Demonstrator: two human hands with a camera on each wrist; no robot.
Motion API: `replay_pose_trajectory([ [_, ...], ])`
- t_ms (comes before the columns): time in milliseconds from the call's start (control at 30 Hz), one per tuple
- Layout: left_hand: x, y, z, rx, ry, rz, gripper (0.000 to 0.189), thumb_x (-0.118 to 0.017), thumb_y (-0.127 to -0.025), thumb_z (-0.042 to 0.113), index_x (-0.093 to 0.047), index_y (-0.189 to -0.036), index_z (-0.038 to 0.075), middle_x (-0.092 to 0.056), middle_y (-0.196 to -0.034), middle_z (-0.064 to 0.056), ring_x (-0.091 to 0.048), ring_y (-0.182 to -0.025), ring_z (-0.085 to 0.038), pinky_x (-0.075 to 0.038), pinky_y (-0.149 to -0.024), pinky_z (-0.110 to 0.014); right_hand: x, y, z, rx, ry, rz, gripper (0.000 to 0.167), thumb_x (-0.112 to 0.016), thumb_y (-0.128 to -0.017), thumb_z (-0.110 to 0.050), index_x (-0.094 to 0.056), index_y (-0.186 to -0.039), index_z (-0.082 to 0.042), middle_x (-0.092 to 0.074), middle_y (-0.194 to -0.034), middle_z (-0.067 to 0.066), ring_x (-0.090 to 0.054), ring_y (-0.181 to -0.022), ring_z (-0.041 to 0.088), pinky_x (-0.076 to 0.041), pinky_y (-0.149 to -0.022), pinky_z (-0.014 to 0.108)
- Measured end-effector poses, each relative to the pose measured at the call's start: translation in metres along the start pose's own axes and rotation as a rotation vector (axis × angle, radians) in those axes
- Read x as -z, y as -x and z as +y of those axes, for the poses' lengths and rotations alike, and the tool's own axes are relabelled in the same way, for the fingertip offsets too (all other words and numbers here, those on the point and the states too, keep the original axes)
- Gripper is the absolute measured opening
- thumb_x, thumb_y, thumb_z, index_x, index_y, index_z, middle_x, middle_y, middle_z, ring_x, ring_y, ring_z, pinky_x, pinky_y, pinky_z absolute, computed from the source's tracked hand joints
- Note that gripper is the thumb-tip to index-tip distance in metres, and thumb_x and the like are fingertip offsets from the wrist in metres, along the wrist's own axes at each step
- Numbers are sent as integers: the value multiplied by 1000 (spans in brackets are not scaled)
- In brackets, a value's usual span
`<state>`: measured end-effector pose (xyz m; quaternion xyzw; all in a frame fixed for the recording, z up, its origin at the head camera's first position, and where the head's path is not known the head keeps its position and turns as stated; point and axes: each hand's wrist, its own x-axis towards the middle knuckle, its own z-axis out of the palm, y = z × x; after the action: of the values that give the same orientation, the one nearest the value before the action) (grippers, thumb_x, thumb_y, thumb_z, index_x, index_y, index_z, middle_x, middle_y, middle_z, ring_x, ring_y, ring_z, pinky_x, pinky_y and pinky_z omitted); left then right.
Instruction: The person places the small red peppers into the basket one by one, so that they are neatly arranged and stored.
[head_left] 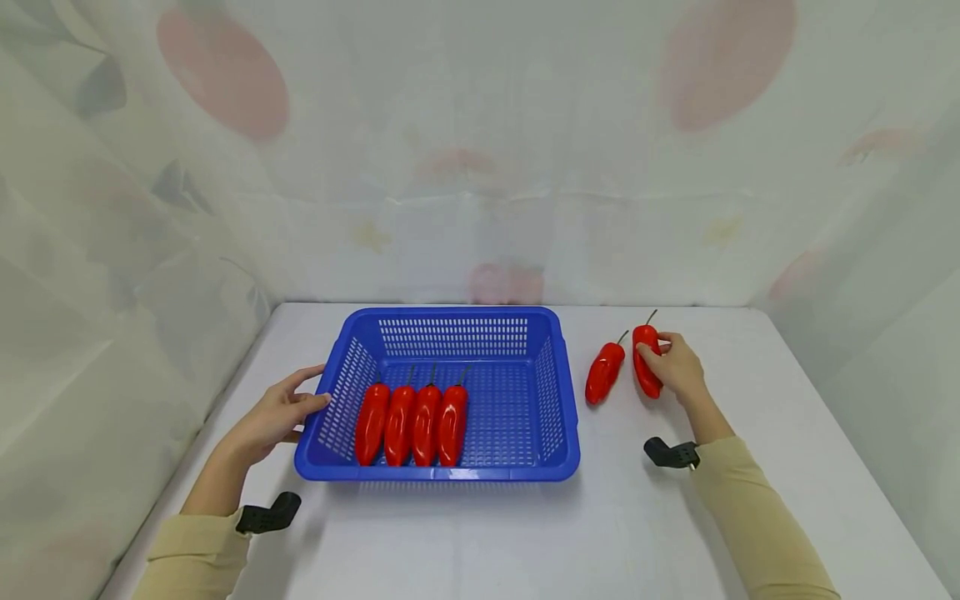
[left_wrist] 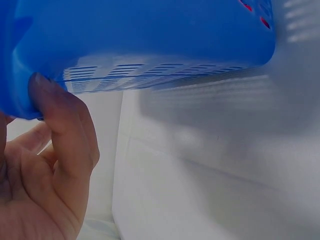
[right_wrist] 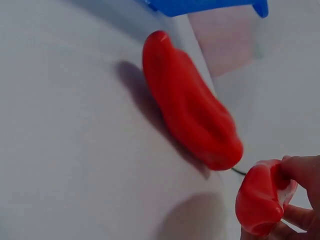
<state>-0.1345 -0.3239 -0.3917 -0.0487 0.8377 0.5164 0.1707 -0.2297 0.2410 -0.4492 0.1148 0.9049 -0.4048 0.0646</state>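
Note:
A blue plastic basket (head_left: 498,412) with slotted sides stands on the table, several red peppers (head_left: 401,425) lined up side by side in its left half. At its left rim, my left hand (head_left: 270,417) grips the edge; the left wrist view shows the fingers (left_wrist: 72,132) curled up against the rim. To the right of the basket, my right hand (head_left: 681,367) pinches another red pepper (right_wrist: 257,200) between thumb and fingers, its stem pointing away. Just left of that one, a loose red pepper (head_left: 604,372) lies on the table.
The white table (head_left: 480,542) ends at a pale curtain (head_left: 465,225) with pink spots at the back. Similar sheeting hangs on the left and right sides. A black wrist camera (head_left: 268,512) is on the left forearm, and another (head_left: 671,452) on the right.

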Motion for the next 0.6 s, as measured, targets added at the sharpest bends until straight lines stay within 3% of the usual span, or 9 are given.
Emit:
replay_pose_trajectory([
  [300,0,1,0,-2,1,-2,72,-55,-92,31,-13,-148,16,-50,-120,-31,-66,-85,-27,-56,-69,-46,9,7,-22,127,-21,42,68,-49,-92,-39,-24,-141,1,-43,-127,28,-50,-104,38,-54,-78,45],
  [600,0,1,1,-4,1,1,72,-56,-92,31,-13,-148,15,-51,-118,-31,-66,-85,-27,-56,-69,-46,16,16,-42,211,-53,-22,70,-52,-92,-36,-19,-144,-4,-42,-124,28,-55,-97,38,-56,-73,40],
])
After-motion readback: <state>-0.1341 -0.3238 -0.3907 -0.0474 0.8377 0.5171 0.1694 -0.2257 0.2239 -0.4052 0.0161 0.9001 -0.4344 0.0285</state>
